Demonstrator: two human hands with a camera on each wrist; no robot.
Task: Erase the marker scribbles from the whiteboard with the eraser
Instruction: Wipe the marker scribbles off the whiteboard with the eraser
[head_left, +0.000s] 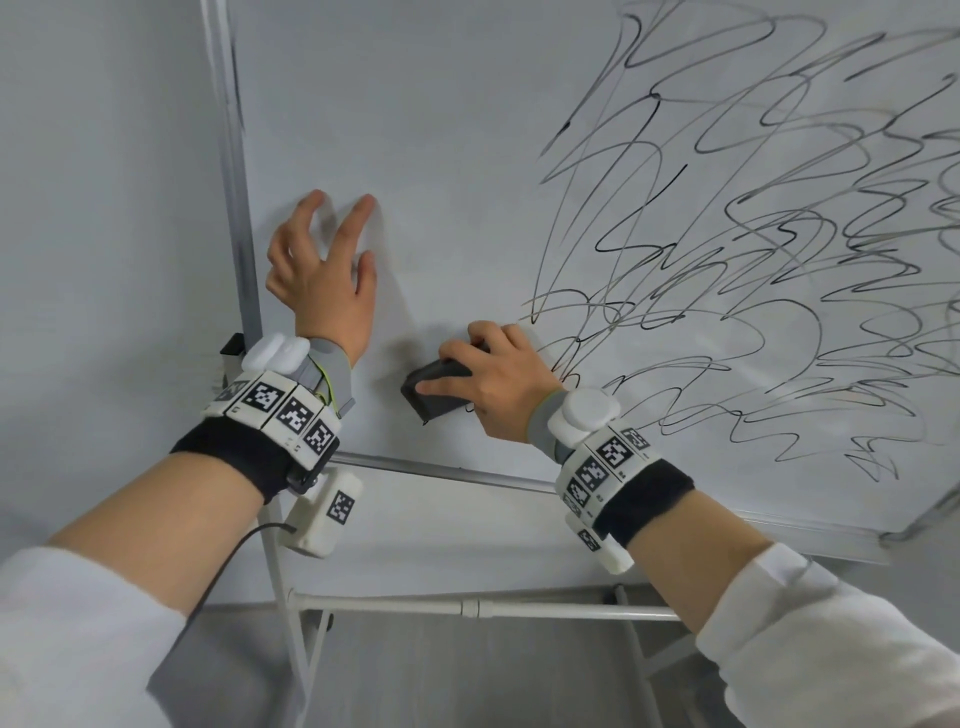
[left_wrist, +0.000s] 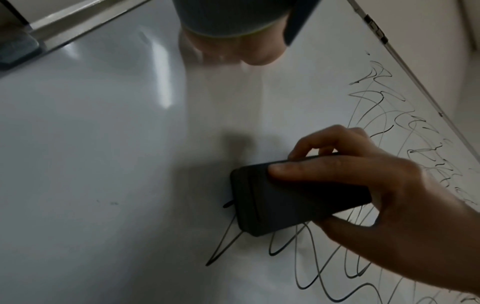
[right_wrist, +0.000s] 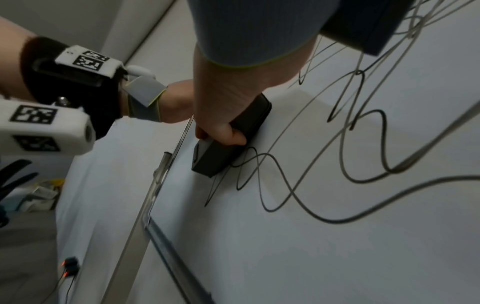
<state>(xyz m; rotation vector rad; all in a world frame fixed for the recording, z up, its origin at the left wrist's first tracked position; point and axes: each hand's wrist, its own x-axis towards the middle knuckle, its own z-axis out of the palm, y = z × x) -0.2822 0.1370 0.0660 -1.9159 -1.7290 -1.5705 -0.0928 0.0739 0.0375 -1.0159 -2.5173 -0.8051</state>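
Scribbles (head_left: 727, 249) in black marker cover the right and lower part of the glossy white whiteboard (head_left: 441, 130), looping lines crossing one another, while the left part near the metal frame edge (head_left: 236, 208) is bare. We grip the dark grey rectangular eraser (head_left: 434, 387) with our right hand (head_left: 498, 384): the thumb lies along its near side, the other fingers (left_wrist: 335, 139) curl over the far side, and the eraser's flat face is pressed against the board. It sits at the lower left edge of the scribbles, with a few pointed strokes showing just below its corner in the wrist views. Our left hand (head_left: 324, 270) holds nothing; its fingers are spread and slightly bent, with the fingertips touching the bare board just beside the frame edge, above and to the left of the eraser. The two hands are near each other but apart. Both wrists wear black bands carrying white blocks with black-and-white square markers (head_left: 288, 410), and white sleeves cover the forearms. Below the board we see the white tubular stand (head_left: 467, 605) and a grey floor.
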